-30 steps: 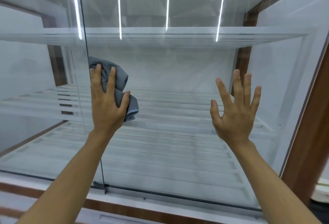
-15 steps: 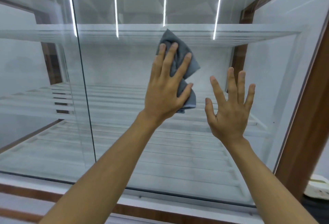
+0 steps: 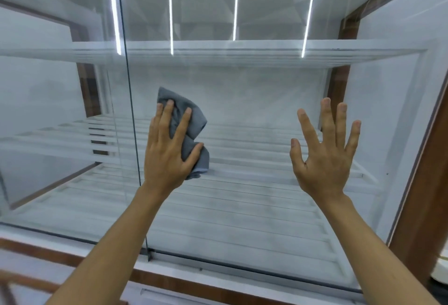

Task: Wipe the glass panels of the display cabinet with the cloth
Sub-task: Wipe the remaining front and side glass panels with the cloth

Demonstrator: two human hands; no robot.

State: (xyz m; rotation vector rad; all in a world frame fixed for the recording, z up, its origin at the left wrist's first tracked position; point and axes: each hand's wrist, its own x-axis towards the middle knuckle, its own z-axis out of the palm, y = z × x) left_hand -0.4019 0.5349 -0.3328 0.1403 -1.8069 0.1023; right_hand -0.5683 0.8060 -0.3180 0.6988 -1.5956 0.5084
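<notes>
**At centre-left of the frame: cloth pressed to the cabinet glass**

At centre-left of the frame, the left hand point(image 3: 167, 152) presses a grey cloth point(image 3: 191, 130) flat against the glass panel point(image 3: 242, 101) of the display cabinet point(image 3: 421, 183). Compared with the frame half a second earlier, the cloth and left hand have travelled down and to the left, from just under the upper shelf point(image 3: 242, 50) to mid-height, close to the vertical glass edge point(image 3: 131, 111) left of centre. One second earlier the cloth lay right at that edge, so the stroke has gone right and come back. The right hand point(image 3: 322, 159) has stayed in nearly the same place at centre-right.

Fingers of the left hand point(image 3: 167, 115) are extended and slightly spread over the bunched cloth, with the thumb bearing on its lower right fold; the cloth shows above and to the right of the hand. Fingers of the right hand point(image 3: 327, 120) are fully spread and hold nothing; the open palm faces the glass, but whether it touches the pane cannot be told. Slatted white shelves point(image 3: 242, 207) show behind the glass, and four bright light strips point(image 3: 236, 9) reflect in its upper part.
</notes>
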